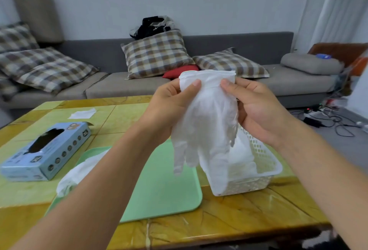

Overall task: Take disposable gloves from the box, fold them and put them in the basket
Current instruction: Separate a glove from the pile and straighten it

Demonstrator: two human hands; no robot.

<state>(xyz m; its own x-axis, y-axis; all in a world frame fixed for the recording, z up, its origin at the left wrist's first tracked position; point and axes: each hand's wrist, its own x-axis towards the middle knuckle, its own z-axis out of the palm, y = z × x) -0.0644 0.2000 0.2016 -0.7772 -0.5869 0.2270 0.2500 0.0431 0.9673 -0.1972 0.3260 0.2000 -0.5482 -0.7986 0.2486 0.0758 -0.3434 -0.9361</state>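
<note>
I hold a white disposable glove (207, 122) up in the air by its cuff, fingers hanging down. My left hand (171, 104) pinches the cuff's left side and my right hand (256, 106) pinches its right side. Below and behind the glove stands a white perforated basket (262, 162) with white gloves inside. The blue glove box (45, 150) lies on the table at the left with its top opening torn open. Another white glove (77, 172) lies crumpled on the green tray (159, 186), partly hidden by my left forearm.
The yellow-green table (239, 219) carries everything; a white tissue (82, 113) lies at its far side. A grey sofa (119, 86) with checked cushions runs behind. Cables and a power strip (326, 116) lie on the floor at the right.
</note>
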